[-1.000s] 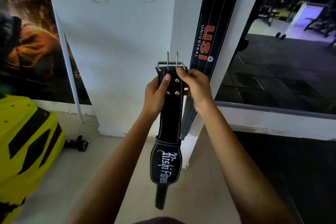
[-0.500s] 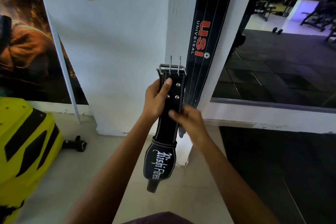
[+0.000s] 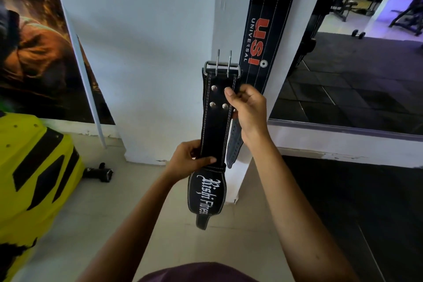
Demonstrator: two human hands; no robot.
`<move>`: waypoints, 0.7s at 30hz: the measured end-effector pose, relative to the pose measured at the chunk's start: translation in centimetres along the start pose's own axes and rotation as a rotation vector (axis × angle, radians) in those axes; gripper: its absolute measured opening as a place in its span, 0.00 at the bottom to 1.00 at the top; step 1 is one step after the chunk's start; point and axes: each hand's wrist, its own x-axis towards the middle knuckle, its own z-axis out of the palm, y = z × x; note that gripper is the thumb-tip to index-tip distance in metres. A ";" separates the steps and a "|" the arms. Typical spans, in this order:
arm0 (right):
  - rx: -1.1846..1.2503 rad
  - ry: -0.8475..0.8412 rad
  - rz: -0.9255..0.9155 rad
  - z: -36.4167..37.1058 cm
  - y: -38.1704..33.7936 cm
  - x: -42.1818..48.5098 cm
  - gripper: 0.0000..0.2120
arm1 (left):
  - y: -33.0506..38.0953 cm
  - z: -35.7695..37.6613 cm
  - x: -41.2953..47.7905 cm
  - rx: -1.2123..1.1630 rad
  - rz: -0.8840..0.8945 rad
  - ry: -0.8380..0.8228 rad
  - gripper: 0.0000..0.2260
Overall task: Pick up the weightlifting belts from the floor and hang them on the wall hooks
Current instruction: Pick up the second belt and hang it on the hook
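Note:
I hold a black leather weightlifting belt [image 3: 217, 126] upright in front of a white pillar, its steel two-prong buckle [image 3: 222, 68] at the top and white script lettering on the wide part below. My right hand [image 3: 247, 110] grips the belt's right edge near the rivets under the buckle. My left hand [image 3: 190, 162] pinches the belt lower down, just above the lettering. A second black belt [image 3: 263, 36] with red USI lettering hangs on the pillar behind it; its hook is out of view.
A yellow and black machine cover [image 3: 34, 167] fills the lower left. A small black dumbbell [image 3: 98, 173] lies on the tiled floor by the wall. A poster [image 3: 39, 52] covers the left wall. A mirror [image 3: 354, 64] with dark floor mats is on the right.
My left hand slid down from the rivets near the buckle to above the lettering. My right hand dropped away and came back up to grip near the rivets.

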 end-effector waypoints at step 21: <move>-0.005 0.008 0.020 -2.1 1.4 -2.5 0.07 | 2.7 1.4 0.8 -0.340 -0.053 -0.017 0.15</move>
